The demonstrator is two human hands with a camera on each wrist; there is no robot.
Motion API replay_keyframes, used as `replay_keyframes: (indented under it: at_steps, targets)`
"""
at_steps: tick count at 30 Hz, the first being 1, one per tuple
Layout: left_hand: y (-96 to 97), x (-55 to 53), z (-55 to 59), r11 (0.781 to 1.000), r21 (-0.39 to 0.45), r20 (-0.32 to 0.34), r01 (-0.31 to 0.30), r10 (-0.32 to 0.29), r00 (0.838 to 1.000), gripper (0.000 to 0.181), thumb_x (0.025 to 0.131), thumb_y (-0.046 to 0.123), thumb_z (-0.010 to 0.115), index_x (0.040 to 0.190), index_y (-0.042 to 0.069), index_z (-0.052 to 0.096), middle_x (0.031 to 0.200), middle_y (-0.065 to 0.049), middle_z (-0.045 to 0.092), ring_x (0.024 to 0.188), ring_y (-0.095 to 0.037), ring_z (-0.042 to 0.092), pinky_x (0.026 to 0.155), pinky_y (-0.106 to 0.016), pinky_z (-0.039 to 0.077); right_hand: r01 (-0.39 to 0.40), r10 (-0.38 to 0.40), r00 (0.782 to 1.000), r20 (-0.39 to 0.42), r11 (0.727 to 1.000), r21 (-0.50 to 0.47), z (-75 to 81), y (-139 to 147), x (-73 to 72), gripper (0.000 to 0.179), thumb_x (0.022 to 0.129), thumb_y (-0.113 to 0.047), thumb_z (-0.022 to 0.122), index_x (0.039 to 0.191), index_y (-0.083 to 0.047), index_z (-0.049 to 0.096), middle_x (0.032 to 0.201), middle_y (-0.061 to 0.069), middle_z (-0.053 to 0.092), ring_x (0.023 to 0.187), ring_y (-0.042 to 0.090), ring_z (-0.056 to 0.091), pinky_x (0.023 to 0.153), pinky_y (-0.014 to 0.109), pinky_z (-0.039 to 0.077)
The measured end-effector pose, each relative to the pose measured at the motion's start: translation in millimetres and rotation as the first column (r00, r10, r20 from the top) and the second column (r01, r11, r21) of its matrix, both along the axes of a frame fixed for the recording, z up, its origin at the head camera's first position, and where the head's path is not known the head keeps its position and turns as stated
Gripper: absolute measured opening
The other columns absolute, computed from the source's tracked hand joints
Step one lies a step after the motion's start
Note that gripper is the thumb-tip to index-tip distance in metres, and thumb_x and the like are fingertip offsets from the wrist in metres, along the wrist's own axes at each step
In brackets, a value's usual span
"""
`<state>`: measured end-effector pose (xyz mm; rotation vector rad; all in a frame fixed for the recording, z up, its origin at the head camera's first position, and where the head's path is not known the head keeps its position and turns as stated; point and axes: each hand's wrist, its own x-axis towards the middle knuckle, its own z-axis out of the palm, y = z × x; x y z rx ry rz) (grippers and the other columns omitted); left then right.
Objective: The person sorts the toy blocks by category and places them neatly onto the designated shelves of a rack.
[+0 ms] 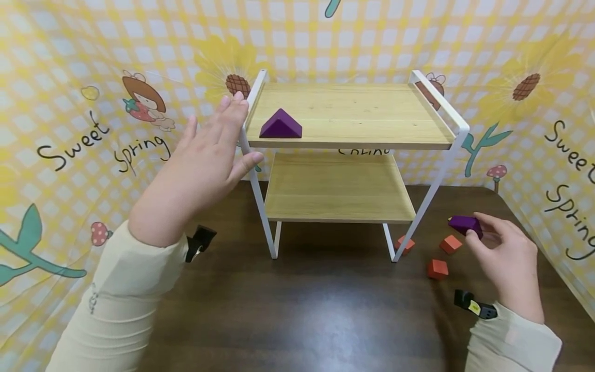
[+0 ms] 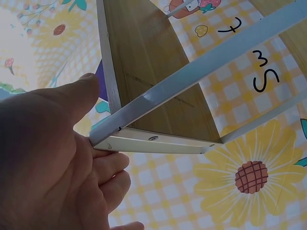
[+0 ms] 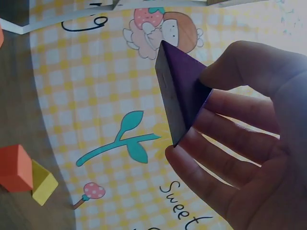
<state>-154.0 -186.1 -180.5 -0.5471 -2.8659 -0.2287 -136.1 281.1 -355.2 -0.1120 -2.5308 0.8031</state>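
Observation:
My left hand (image 1: 200,150) is beside the upper left corner of a two-tier wooden shelf (image 1: 348,103), fingers extended along its white metal frame. In the left wrist view the fingers lie at the frame's edge, with the thumb close to the purple block there. This purple triangular block (image 1: 281,126) stands at the left front of the top board. Over at the right, my right hand (image 1: 506,253) pinches a second purple triangular block (image 3: 184,91) between thumb and fingertips, held up above the floor-level brown surface.
Three orange cubes (image 1: 438,269) lie on the dark brown surface (image 1: 302,320) by the shelf's right legs. A yellow block (image 3: 44,183) shows beside an orange cube in the right wrist view. Yellow checked cloth (image 1: 344,51) hangs behind and on both sides.

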Motion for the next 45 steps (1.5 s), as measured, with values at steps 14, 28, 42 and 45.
replay_keyframes:
  at_steps: [14,28,42,45]
  targets:
    - [1.3,1.5,2.6,0.999,-0.043,-0.002,-0.027,0.027,1.000,0.081,0.107,0.054,0.034,0.163,0.014,-0.009,0.169,0.001,-0.013,0.154,-0.016,-0.013,0.121,-0.056,-0.010,-0.028,0.001,0.963,-0.271,0.995,-0.096,8.6,-16,6.0,0.038,0.086,-0.004,0.074,0.124,-0.007,0.074,0.105,-0.026,0.062,0.088,-0.021,0.050,0.078,-0.002,0.038]
    - [0.3,1.5,2.1,0.999,-0.029,0.011,-0.018,0.018,1.000,0.081,0.107,0.054,0.034,0.163,0.014,-0.009,0.169,0.002,-0.014,0.154,-0.017,-0.013,0.121,-0.057,-0.009,-0.148,0.092,0.916,-0.389,0.982,-0.115,17.8,-35,8.5,0.042,0.083,0.005,0.076,0.123,-0.008,0.075,0.107,-0.037,0.058,0.092,-0.016,0.057,0.084,0.003,0.040]
    - [0.5,0.3,0.3,1.000,-0.013,0.005,-0.017,0.017,1.000,0.080,0.107,0.053,0.035,0.163,0.014,-0.008,0.169,0.002,-0.013,0.155,-0.017,-0.011,0.122,-0.058,-0.008,-0.219,0.153,0.876,-0.457,0.971,-0.093,22.7,-49,8.5,0.047,0.079,0.011,0.079,0.122,-0.006,0.075,0.112,-0.028,0.063,0.097,-0.014,0.060,0.087,0.005,0.042]
    - [1.2,0.0,0.0,1.000,-0.013,0.003,-0.017,0.017,1.000,0.080,0.107,0.053,0.035,0.163,0.014,-0.007,0.169,0.003,-0.012,0.155,-0.017,-0.012,0.122,-0.058,-0.007,-0.213,0.145,0.872,-0.467,0.972,-0.096,22.8,-49,8.9,0.047,0.078,0.013,0.078,0.121,-0.005,0.075,0.112,-0.016,0.068,0.097,-0.013,0.060,0.089,0.005,0.043]
